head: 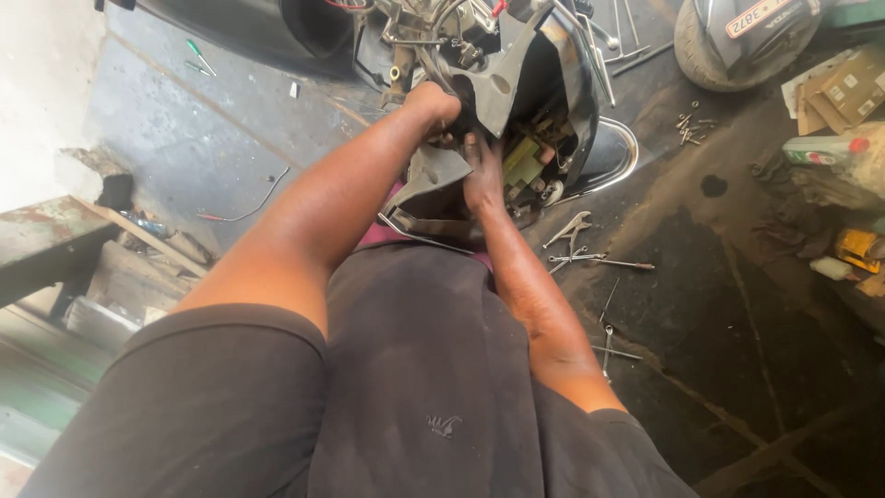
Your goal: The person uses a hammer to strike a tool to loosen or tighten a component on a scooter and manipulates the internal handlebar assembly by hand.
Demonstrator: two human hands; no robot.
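A partly stripped scooter [544,65] stands in front of me with its black body panels off and wiring and metal parts bared. My left hand [431,100] reaches into the frame near a grey plastic panel [502,83], its fingers curled and hidden among the parts. My right hand [481,171] lies flat against a grey plastic cover [433,171] lower down, fingers pointing up into the opening. What either hand grips is hidden by the parts.
Pliers [569,228] and screwdrivers [613,264] lie on the dark oily floor to the right. Loose bolts [690,124], a tyre [710,46], cardboard boxes [843,88] and a green bottle [820,149] sit at far right. A rusty bench [46,240] stands left.
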